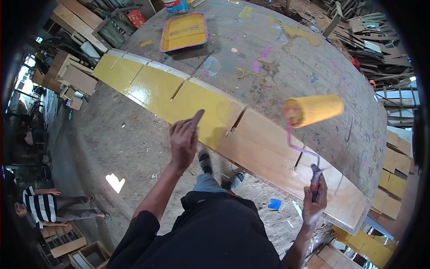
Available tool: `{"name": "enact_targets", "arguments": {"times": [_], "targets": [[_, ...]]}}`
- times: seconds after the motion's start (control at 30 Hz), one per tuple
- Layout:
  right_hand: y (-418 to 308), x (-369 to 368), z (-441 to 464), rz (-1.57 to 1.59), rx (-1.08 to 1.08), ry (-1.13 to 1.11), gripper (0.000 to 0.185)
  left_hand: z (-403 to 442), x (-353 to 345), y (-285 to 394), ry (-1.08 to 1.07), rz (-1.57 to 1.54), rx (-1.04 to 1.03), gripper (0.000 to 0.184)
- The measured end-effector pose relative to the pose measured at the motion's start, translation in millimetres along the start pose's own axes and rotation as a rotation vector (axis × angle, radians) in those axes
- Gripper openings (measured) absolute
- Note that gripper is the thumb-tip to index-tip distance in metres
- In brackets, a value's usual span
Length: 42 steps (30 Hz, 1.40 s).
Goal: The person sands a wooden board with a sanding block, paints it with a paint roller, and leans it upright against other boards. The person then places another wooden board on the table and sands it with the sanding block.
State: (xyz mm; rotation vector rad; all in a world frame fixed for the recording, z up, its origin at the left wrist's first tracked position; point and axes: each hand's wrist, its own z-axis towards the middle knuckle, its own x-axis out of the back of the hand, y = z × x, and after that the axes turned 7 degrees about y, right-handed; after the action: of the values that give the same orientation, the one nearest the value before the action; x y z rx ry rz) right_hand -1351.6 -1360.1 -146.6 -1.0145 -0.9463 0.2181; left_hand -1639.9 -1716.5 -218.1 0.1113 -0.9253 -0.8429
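Observation:
My right hand [315, 204] grips the dark handle of a paint roller [314, 110], raised over the right half of the table. The roller's sleeve is coated in yellow paint, and a pink wire frame joins it to the handle. A long wooden board [264, 141] with several slots cut along its far edge lies in front of me. Wet yellow paint covers its left part, while the right part is bare wood. My left hand [182, 140] is over the board's near edge beside the painted area, one digit stretched out and nothing visible held; whether it touches is unclear.
A paint tray [206, 29] of yellow paint sits on the stained table [286, 67], with a blue paint can [175, 6] behind it. A person in a striped shirt [41, 206] is at the far left. Yellow panels [367, 242] and wood piles are at the right.

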Motion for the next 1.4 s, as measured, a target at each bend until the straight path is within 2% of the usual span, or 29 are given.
{"name": "enact_targets", "arguments": {"times": [0.13,0.2,0.27,0.37,0.43,0.47,0.5,0.53,0.57,0.6,0.67,0.7,0.77,0.83,0.87,0.9,0.93,0.97,1.0,1.1,1.17,1.2,1.27,1.37,1.4], "targets": [[11,7,-23,0.064,-0.028,0.238,0.06,9,-24,34,-0.124,0.054,-0.272,0.036],[10,12,-32,0.15,-0.225,0.312,0.058,6,-37,40,-0.181,0.046,-0.26,0.034],[17,5,-33,0.18,-0.181,0.38,0.056,8,-45,40,-0.235,0.032,-0.256,0.033],[15,1,-34,0.276,-0.28,0.383,0.055,5,-49,32,-0.236,0.052,-0.297,0.028],[9,-4,-33,0.247,-0.304,0.399,0.055,8,-59,18,-0.349,0.014,-0.359,0.042],[10,-5,-33,0.245,-0.31,0.404,0.055,10,-71,4,-0.355,0.011,-0.363,0.042],[12,-5,-32,0.259,-0.289,0.393,0.055,15,-88,-14,-0.277,0.049,-0.443,0.033],[14,-6,-31,0.271,-0.268,0.383,0.055,38,-99,-30,-0.223,0.136,-0.423,0.025],[15,-5,-31,0.263,-0.271,0.386,0.055,61,-111,-46,-0.172,0.223,-0.4,0.017],[15,-4,-30,0.268,-0.263,0.373,0.056,97,-117,-56,-0.146,0.358,-0.279,0.009],[14,-9,-30,0.271,-0.258,0.375,0.056,174,-91,-23,0.34,0.142,-0.196,0.01],[14,-11,-32,0.288,-0.252,0.36,0.054,189,-82,-13,0.333,0.139,-0.19,0.01],[10,-11,-31,0.304,-0.241,0.331,0.052,202,-74,-1,0.322,-0.085,-0.178,0.012],[4,-12,-32,0.274,-0.257,0.296,0.052,147,-65,7,0.021,-0.147,-0.216,0.012],[5,-12,-34,0.276,-0.26,0.298,0.052,107,-63,10,-0.062,-0.185,-0.26,0.015],[8,-13,-38,0.277,-0.251,0.297,0.053,75,-49,15,-0.285,-0.122,-0.341,0.023],[9,-15,-41,0.277,-0.244,0.296,0.054,44,-45,16,-0.309,-0.133,-0.393,0.029],[9,-16,-44,0.257,-0.252,0.285,0.054,22,-41,20,-0.363,-0.166,-0.323,0.026],[14,-17,-46,0.254,-0.258,0.283,0.054,5,-43,18,-0.439,-0.159,-0.359,0.025],[22,-20,-46,0.258,-0.306,0.249,0.054,0,-71,10,-0.495,-0.143,-0.418,0.019],[18,-26,-39,0.278,-0.328,0.236,0.055,26,-108,-5,-0.389,0.074,-0.376,0.012],[16,-28,-36,0.301,-0.347,0.232,0.056,54,-116,-4,-0.305,0.056,-0.404,0.006],[22,-33,-33,0.307,-0.3,0.222,0.057,45,-110,9,-0.415,-0.133,-0.388,0.009],[35,-46,-37,0.017,-0.008,0.266,0.059,-10,-84,34,-0.328,-0.139,-0.42,0.009],[42,-48,-36,0.018,-0.012,0.276,0.059,-3,-90,25,-0.33,-0.142,-0.431,0.009]]}}
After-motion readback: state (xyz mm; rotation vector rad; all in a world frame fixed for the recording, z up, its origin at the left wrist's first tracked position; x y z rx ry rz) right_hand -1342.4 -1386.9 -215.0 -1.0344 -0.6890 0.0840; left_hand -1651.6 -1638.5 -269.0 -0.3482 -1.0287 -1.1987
